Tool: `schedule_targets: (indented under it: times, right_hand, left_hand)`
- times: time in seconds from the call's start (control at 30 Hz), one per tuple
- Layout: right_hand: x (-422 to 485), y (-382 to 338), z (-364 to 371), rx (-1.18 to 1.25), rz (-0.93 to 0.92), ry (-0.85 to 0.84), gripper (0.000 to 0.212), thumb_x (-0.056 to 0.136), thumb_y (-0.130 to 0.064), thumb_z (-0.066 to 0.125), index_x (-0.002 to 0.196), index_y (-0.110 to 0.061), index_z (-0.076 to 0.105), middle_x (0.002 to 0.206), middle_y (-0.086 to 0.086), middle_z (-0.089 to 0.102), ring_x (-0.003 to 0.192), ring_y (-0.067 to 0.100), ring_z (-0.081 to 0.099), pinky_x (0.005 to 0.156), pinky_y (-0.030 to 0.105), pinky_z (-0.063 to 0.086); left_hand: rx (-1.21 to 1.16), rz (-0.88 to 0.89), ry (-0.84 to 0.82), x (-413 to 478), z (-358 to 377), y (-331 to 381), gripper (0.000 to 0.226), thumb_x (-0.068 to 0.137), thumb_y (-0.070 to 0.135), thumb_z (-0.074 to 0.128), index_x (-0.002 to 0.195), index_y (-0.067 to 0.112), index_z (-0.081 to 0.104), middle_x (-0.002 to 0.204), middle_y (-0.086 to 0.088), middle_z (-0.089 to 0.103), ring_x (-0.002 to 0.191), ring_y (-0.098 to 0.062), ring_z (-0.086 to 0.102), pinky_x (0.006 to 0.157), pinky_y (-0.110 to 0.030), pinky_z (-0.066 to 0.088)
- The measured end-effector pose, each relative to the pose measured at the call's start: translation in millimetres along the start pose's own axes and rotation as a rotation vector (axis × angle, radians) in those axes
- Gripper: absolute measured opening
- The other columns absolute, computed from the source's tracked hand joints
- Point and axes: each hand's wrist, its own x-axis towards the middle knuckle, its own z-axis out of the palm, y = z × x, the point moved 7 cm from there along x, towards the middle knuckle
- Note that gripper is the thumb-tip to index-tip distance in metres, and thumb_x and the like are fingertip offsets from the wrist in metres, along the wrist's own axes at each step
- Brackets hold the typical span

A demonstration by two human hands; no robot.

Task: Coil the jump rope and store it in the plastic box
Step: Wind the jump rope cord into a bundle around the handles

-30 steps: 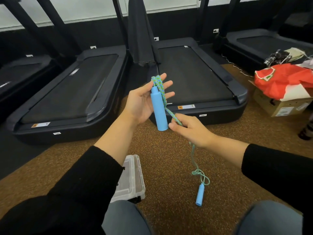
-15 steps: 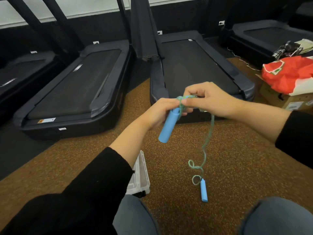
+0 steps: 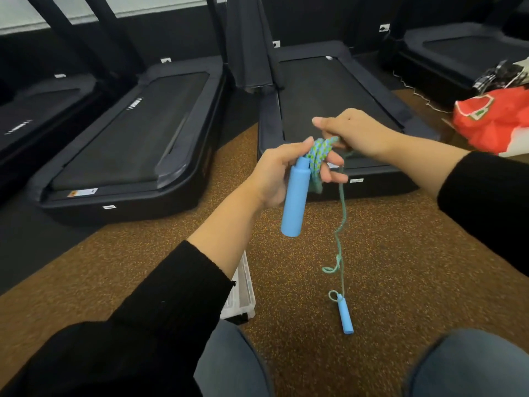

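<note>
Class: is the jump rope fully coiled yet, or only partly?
Partly. A few loops of rope sit around the left hand; the rest hangs from the right hand to the second handle near the floor.

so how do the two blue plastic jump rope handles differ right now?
The blue plastic handle in the left hand is held up off the floor, with green-blue rope loops wound beside its top. The other blue plastic handle lies on the brown speckled floor, held by neither hand, at the end of the loose rope. It also looks smaller, being farther from the camera. Both are plain blue cylinders.
</note>
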Motion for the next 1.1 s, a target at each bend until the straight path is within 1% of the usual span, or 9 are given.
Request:
schedule_targets:
  times: [0.13, 0.27, 0.37, 0.43, 0.5, 0.57, 0.73, 0.93, 1.1]
  right_hand:
    - [5.6, 7.4, 17.6, 0.092, 0.087, -0.107, 0.064, 0.082, -0.07, 0.041, 0.049, -0.015, 0.043, 0.069, 0.023, 0.047, 0.057, 0.028, 0.038, 0.08, 0.052, 0.047]
    - [1.6, 4.3, 24.9, 0.048, 0.1, -0.078, 0.077, 0.088, -0.071, 0.022, 0.074, -0.004, 0.059, 0.063, 0.016, 0.04, 0.061, 0.023, 0.04, 0.07, 0.031, 0.041]
    - [-1.8, 16.6, 35.3, 0.252, 0.156, -0.136, 0.08, 0.075, -0.081, 0.028, 0.071, -0.006, 0.055, 0.05, 0.005, 0.032, 0.046, 0.01, 0.039, 0.064, 0.027, 0.04]
    - [-3.8, 27.1, 43.0, 0.49, 0.18, -0.191, 0.063, 0.076, -0.074, 0.035, 0.063, -0.015, 0.054, 0.051, -0.002, 0.036, 0.045, 0.006, 0.041, 0.061, 0.025, 0.04]
    - [-5.3, 34.4, 51.1, 0.691, 0.127, -0.267, 0.04, 0.092, -0.05, 0.042, 0.067, -0.023, 0.058, 0.049, -0.008, 0.037, 0.044, 0.007, 0.036, 0.053, 0.022, 0.037]
    - [-8.3, 43.2, 56.3, 0.759, 0.118, -0.262, 0.024, 0.091, -0.031, 0.051, 0.07, -0.02, 0.051, 0.045, -0.01, 0.034, 0.037, 0.004, 0.03, 0.043, 0.018, 0.029]
    - [-23.5, 62.2, 83.8, 0.775, 0.224, -0.185, 0.028, 0.086, -0.028, 0.056, 0.059, -0.025, 0.054, 0.039, -0.01, 0.03, 0.031, 0.003, 0.022, 0.043, 0.023, 0.01]
    - [-46.4, 84.0, 137.2, 0.732, 0.357, -0.174, 0.037, 0.094, -0.03, 0.055, 0.062, -0.023, 0.038, 0.04, -0.012, 0.029, 0.032, 0.004, 0.022, 0.039, 0.021, 0.015]
    - [-68.7, 82.2, 158.3, 0.191, 0.256, -0.194, 0.032, 0.091, -0.04, 0.057, 0.068, -0.018, 0.053, 0.05, -0.01, 0.044, 0.036, -0.001, 0.036, 0.042, 0.013, 0.033]
  left_hand:
    - [-0.088, 0.027, 0.034, 0.4, -3.8, 5.6, 0.05, 0.098, 0.026, 0.028, 0.076, 0.004, 0.067, 0.054, -0.005, 0.06, 0.069, -0.03, 0.071, 0.086, -0.038, 0.051]
    - [-0.174, 0.044, 0.043, 0.3, -8.3, 4.3, 0.053, 0.099, 0.031, 0.028, 0.081, 0.006, 0.07, 0.055, -0.004, 0.058, 0.065, -0.03, 0.07, 0.096, -0.051, 0.043]
    - [-0.232, 0.048, 0.071, -1.9, -13.2, 2.5, 0.05, 0.099, 0.033, 0.027, 0.1, 0.001, 0.066, 0.058, -0.005, 0.059, 0.06, -0.029, 0.068, 0.099, -0.055, 0.039]
    - [-0.24, 0.045, 0.062, -3.0, -14.2, 1.6, 0.049, 0.099, 0.034, 0.027, 0.11, 0.001, 0.061, 0.061, -0.005, 0.063, 0.059, -0.026, 0.068, 0.095, -0.051, 0.045]
    - [-0.262, 0.043, 0.018, -3.7, -12.1, 1.4, 0.05, 0.098, 0.036, 0.026, 0.115, 0.004, 0.062, 0.067, -0.005, 0.067, 0.061, -0.024, 0.068, 0.093, -0.048, 0.046]
    - [-0.273, 0.048, -0.005, -4.1, -12.4, 1.4, 0.051, 0.097, 0.037, 0.025, 0.122, 0.005, 0.057, 0.074, -0.004, 0.071, 0.063, -0.023, 0.07, 0.096, -0.048, 0.044]
    - [-0.313, 0.048, -0.001, -8.4, -16.7, 2.3, 0.052, 0.095, 0.037, 0.028, 0.123, 0.003, 0.055, 0.079, -0.009, 0.075, 0.06, -0.026, 0.071, 0.08, -0.044, 0.056]
    - [-0.148, 0.016, 0.068, -12.6, -35.1, -4.7, 0.053, 0.098, 0.04, 0.021, 0.13, 0.006, 0.048, 0.088, -0.002, 0.075, 0.063, -0.019, 0.072, 0.103, -0.05, 0.036]
    - [-0.165, 0.001, 0.125, -10.9, -45.1, -14.0, 0.051, 0.099, 0.04, 0.02, 0.125, 0.01, 0.052, 0.102, 0.0, 0.073, 0.075, -0.021, 0.072, 0.086, -0.044, 0.053]
